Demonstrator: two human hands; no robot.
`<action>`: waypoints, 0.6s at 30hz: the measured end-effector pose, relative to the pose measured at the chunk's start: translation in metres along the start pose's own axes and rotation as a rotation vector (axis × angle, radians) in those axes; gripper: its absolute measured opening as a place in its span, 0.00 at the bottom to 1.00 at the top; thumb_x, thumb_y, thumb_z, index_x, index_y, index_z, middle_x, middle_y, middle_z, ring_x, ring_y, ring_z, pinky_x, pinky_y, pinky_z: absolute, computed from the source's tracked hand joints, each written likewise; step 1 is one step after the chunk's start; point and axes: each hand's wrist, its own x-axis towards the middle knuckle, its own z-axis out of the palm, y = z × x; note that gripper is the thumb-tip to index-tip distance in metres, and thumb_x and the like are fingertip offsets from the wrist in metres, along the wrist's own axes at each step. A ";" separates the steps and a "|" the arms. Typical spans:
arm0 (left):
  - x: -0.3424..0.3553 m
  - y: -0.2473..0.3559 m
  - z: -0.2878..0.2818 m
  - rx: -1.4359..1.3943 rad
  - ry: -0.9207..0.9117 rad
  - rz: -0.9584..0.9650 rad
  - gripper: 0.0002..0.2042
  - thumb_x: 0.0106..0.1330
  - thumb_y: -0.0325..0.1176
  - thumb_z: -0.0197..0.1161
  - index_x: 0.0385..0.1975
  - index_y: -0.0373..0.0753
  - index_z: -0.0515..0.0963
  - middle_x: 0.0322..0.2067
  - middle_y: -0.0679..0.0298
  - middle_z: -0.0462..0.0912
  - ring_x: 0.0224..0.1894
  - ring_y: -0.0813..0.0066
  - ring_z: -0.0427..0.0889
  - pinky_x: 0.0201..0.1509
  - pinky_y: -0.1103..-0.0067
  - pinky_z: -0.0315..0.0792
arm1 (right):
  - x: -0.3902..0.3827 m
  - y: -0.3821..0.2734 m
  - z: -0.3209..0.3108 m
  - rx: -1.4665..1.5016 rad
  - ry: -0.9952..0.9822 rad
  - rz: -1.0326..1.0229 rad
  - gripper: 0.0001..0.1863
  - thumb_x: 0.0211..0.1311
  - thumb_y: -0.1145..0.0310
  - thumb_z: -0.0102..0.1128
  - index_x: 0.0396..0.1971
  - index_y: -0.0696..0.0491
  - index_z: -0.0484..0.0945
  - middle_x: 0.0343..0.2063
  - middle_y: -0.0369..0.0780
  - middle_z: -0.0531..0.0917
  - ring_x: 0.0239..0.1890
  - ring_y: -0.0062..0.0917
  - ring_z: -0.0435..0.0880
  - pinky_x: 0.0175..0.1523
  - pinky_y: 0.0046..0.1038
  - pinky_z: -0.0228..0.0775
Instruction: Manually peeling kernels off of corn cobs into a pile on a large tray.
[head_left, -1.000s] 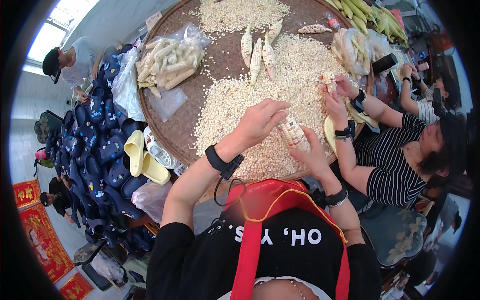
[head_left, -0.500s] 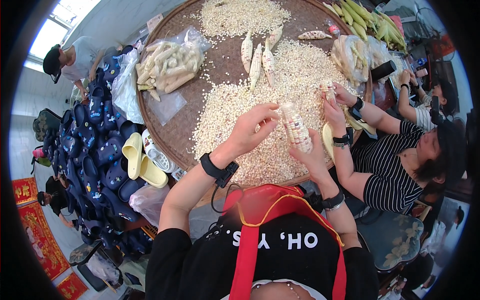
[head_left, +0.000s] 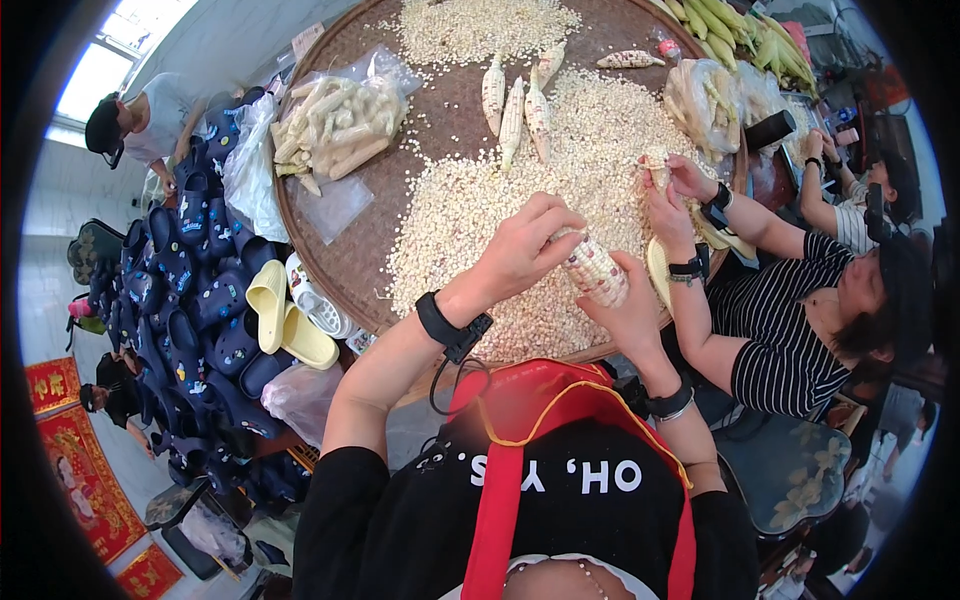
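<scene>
The right hand (head_left: 630, 305) wraps the near end of a speckled corn cob (head_left: 598, 273), while the left hand (head_left: 530, 245) curls in narrowly over its far end, fingers and thumb against it. The cob tilts, far end leftward, above a wide spread of loose pale kernels (head_left: 460, 215) on the round brown tabletop (head_left: 365, 268). Just beyond and to the right of that cob, a co-worker's hands (head_left: 675, 205) hold a smaller cob (head_left: 657, 168). Farther beyond it, four cobs (head_left: 512, 125) lie in a loose cluster (two of them plainly flecked with dark kernels), and a lone cob (head_left: 630, 59) rests past them, slightly rightward. Well left of the held cob sits a clear bag of pale cobs (head_left: 350, 120); farther left, off the tabletop, dark blue clogs (head_left: 185, 290) are heaped beside yellow slippers (head_left: 310, 338).
</scene>
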 end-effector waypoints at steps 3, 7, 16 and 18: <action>-0.003 -0.001 -0.006 0.010 -0.016 0.073 0.09 0.57 0.30 0.61 0.38 0.38 0.77 0.31 0.65 0.75 0.32 0.77 0.75 0.31 0.82 0.67 | -0.002 -0.001 -0.002 0.021 -0.048 0.019 0.33 0.36 0.65 0.73 0.47 0.54 0.69 0.39 0.45 0.76 0.43 0.37 0.76 0.47 0.33 0.67; -0.004 -0.006 -0.013 -0.110 -0.128 -0.070 0.08 0.56 0.29 0.62 0.36 0.38 0.78 0.31 0.65 0.76 0.32 0.76 0.75 0.30 0.83 0.67 | -0.003 -0.006 -0.003 0.043 -0.126 0.080 0.32 0.37 0.65 0.73 0.46 0.54 0.69 0.37 0.45 0.77 0.42 0.37 0.77 0.46 0.33 0.67; -0.009 -0.017 0.003 0.046 0.116 0.098 0.05 0.60 0.26 0.57 0.34 0.35 0.77 0.31 0.63 0.77 0.28 0.76 0.76 0.29 0.82 0.69 | -0.004 -0.013 -0.002 0.078 -0.121 0.097 0.32 0.38 0.64 0.72 0.46 0.55 0.69 0.35 0.45 0.79 0.39 0.34 0.79 0.44 0.31 0.69; -0.009 -0.014 0.000 0.036 0.127 0.146 0.06 0.61 0.26 0.55 0.35 0.34 0.77 0.32 0.63 0.77 0.28 0.78 0.76 0.29 0.83 0.69 | -0.004 -0.011 -0.002 0.113 -0.120 0.105 0.32 0.38 0.64 0.72 0.46 0.55 0.68 0.35 0.44 0.79 0.39 0.33 0.79 0.43 0.31 0.69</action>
